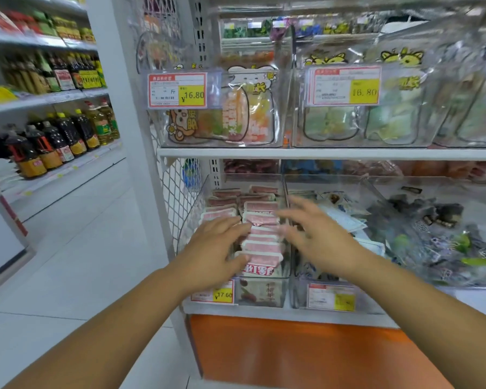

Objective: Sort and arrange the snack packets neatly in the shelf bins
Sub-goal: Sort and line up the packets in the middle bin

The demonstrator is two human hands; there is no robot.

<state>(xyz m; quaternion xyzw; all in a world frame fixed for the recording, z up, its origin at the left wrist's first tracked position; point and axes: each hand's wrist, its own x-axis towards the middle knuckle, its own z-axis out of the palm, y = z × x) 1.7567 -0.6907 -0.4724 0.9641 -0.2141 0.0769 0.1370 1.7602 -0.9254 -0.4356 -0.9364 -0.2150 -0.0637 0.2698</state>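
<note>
Two bare forearms reach forward. Left hand [216,248], fingers straight and relaxed, touches rows of flat pink-and-white snack packets [261,234] packed in a clear plastic shelf bin [261,296]. Right hand [320,237], blurred, fingers spread and grasping nothing, hovers over the bin's right wall. Clear cartoon-printed pouches [250,108] stand on the white shelf board [334,153] above.

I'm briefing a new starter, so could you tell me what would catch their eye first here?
The left hand and right hand reach with open fingers over pink snack packets in the clear bin on the lower shelf. Above, a yellow price tag reads 16.80; below, an orange base panel.
</note>
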